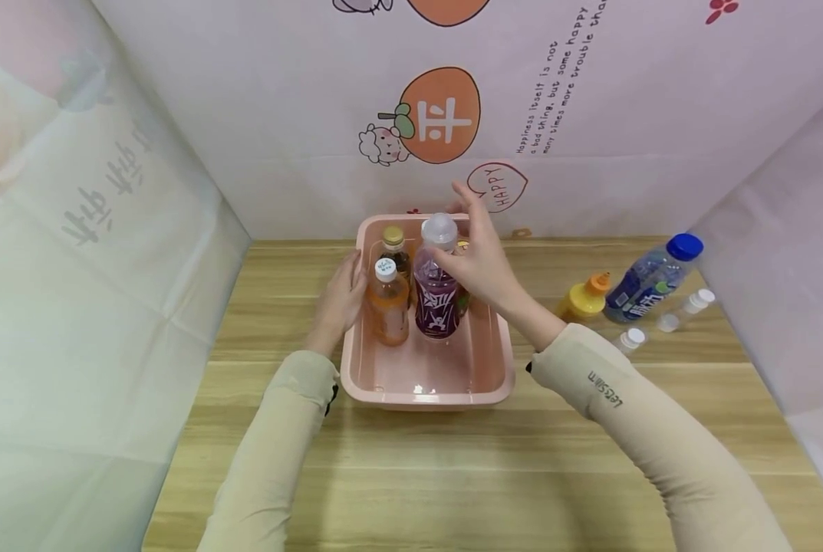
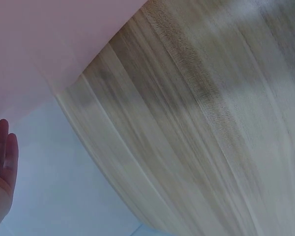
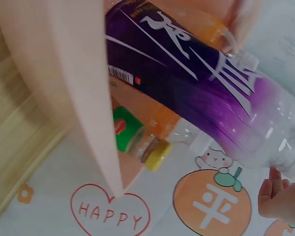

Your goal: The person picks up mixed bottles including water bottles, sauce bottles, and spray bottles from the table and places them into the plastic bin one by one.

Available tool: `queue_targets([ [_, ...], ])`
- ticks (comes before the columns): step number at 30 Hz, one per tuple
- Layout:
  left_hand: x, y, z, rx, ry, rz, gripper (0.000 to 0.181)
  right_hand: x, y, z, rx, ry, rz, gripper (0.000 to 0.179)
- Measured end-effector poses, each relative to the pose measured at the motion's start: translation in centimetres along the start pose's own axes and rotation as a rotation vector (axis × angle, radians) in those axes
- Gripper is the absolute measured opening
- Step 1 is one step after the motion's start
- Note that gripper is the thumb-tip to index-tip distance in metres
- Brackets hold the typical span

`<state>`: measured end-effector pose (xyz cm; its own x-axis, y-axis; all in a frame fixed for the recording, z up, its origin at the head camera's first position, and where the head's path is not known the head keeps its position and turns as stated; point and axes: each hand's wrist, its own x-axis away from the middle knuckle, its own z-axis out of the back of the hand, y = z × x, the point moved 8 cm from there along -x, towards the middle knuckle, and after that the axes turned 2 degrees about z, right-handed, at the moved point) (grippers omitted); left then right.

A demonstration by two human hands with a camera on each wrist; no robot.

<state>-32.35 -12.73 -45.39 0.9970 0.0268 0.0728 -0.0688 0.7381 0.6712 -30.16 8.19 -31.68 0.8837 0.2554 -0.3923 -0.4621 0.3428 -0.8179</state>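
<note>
A pink plastic basin (image 1: 425,392) holds several bottles. Inside it, a large purple-labelled drink bottle (image 1: 437,303) stands upright, its clear domed cap (image 1: 440,228) on top. My right hand (image 1: 480,257) is at this bottle's neck, the thumb over the neck and the other fingers spread up behind the cap. An orange drink bottle (image 1: 389,310) with a white cap and a dark bottle (image 1: 393,249) with a yellow cap stand to its left. A green-labelled bottle (image 3: 130,132) sits behind it. My left hand (image 1: 342,299) rests along the basin's left side, fingers straight.
On the wooden table (image 1: 425,491) to the right are a yellow squeeze bottle (image 1: 580,301), a blue-capped drink bottle (image 1: 649,282) and two small clear bottles with white caps, one of them a vial (image 1: 687,310) near the right wall. Printed cloth (image 1: 301,138) lines the back and sides.
</note>
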Motion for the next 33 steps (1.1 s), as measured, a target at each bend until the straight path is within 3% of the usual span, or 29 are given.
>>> queue_targets([
  [7, 0.0, 0.0, 0.1, 0.008, -0.002, 0.011, 0.054, -0.4, 1.4, -1.3, 0.118, -0.045, -0.006, 0.087],
  [15, 0.1, 0.1, 0.1, 0.010, -0.003, 0.009, 0.055, -0.4, 2.4, -2.8, 0.116, -0.138, -0.027, 0.088],
  [28, 0.2, -0.1, 0.1, 0.017, -0.005, 0.023, 0.054, -0.1, 3.9, -4.0, 0.237, -0.168, -0.087, 0.085],
  [33, 0.2, 0.0, 0.1, 0.017, -0.006, 0.026, 0.054, 0.1, 4.4, -4.2, 0.228, -0.200, -0.124, 0.087],
])
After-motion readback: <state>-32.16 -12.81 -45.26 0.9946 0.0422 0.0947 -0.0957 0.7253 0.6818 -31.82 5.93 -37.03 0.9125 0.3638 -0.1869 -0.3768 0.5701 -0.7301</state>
